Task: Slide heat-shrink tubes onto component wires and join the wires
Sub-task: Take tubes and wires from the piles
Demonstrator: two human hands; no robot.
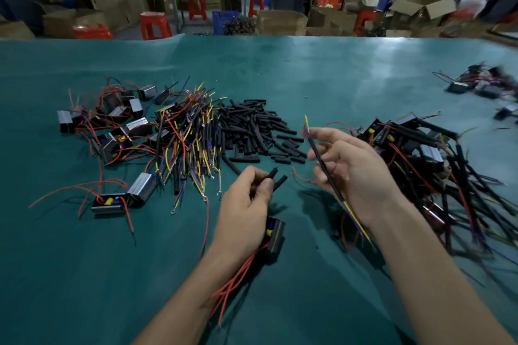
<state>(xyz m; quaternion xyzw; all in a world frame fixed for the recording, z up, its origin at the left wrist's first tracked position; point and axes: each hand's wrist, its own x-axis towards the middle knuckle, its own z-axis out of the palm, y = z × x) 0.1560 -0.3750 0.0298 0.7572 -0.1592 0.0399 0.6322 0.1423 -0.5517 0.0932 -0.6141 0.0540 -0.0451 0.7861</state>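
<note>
Two hands, tubes and wires in grip

Two bare hands low in the frame above the green counter (336, 70). Left hand (246, 213) curled round two short black heat-shrink tubes (276, 178), ends poking out past the thumb toward upper right; small black component (274, 235) with a yellow part tucked under the palm, red leads (232, 286) trailing along the wrist. Right hand (356, 173) pinching a long black tube (325, 168) threaded on a yellow-and-blue wire pair (356, 221), bare ends jutting up past the fingertips, the rest running down past the wrist. Loose tube pile (258, 131) at centre, just beyond the left hand. Heap of coloured wires (190, 143) left of it, unfinished components (112, 131) further left. Tubed assemblies (437, 159) heaped at right, touching nothing held. Open green surface across the lower left and along the far edge. Red stools (155, 26) and cartons beyond the counter.
</note>
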